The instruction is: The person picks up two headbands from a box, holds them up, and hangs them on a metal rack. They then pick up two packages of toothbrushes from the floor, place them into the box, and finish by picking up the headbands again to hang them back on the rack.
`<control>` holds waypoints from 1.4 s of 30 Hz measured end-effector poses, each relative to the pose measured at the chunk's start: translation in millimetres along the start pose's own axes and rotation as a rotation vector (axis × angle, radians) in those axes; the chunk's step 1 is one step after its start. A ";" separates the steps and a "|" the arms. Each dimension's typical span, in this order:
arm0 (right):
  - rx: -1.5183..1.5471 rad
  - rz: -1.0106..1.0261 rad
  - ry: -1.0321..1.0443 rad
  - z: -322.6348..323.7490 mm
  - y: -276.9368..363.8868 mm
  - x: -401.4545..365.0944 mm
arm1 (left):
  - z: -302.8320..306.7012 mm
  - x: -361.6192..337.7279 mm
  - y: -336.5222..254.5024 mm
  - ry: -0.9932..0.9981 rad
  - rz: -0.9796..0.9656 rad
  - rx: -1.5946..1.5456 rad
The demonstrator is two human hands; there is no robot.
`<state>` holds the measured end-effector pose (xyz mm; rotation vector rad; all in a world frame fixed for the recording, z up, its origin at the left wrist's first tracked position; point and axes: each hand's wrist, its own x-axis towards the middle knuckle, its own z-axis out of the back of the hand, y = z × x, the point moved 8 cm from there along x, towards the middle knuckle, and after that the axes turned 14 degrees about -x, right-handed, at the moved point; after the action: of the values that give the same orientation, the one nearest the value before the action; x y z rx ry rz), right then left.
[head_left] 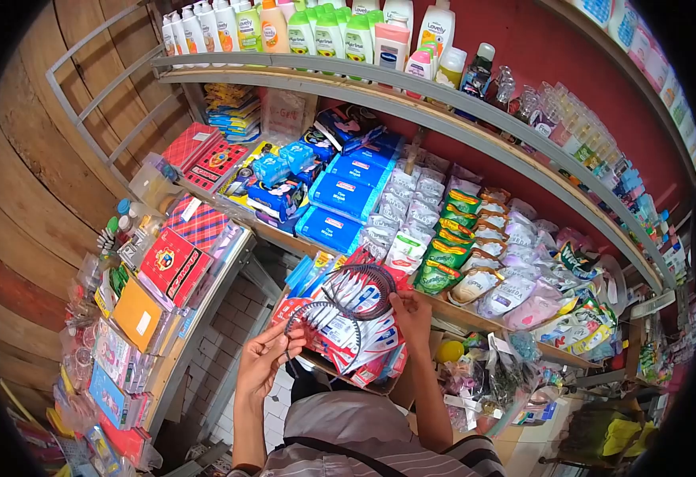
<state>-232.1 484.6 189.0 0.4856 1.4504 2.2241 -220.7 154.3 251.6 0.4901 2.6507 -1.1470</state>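
Observation:
A thin black toothed headband (316,304) is pinched between the fingertips of my left hand (268,355), its arc curving over toward the right. My right hand (412,316) has its fingers closed on the end of a bundle of black headbands (383,288). The single band overlaps the bundle in the middle. Beneath both lies a carton of red, white and blue packets (336,330), close in front of my body.
Ahead, a shelf carries blue packs (340,195), green pouches (443,238) and white pouches (507,294). Bottles (328,32) line the metal-railed shelf above. To my left stands a table with red notebooks (174,266). Bagged goods (499,370) sit low at the right.

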 end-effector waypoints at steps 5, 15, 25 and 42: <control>0.282 -0.217 0.080 -2.3 1.0 -6.2 | -1.1 -1.1 -1.2 -0.014 -0.005 0.003; 0.434 -0.036 0.086 5.3 27.9 -3.0 | -2.1 1.4 -3.2 0.003 -0.001 -0.012; 0.568 0.067 -0.131 38.5 41.3 -4.3 | 1.1 0.4 -8.6 -0.005 -0.018 -0.027; 0.516 -0.083 0.257 6.8 53.2 -30.5 | 38.5 -25.4 -23.9 -0.128 -0.113 -0.082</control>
<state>-211.9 454.6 239.0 0.2926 2.1521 1.8867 -204.0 105.1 249.7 0.2460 2.6304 -1.0563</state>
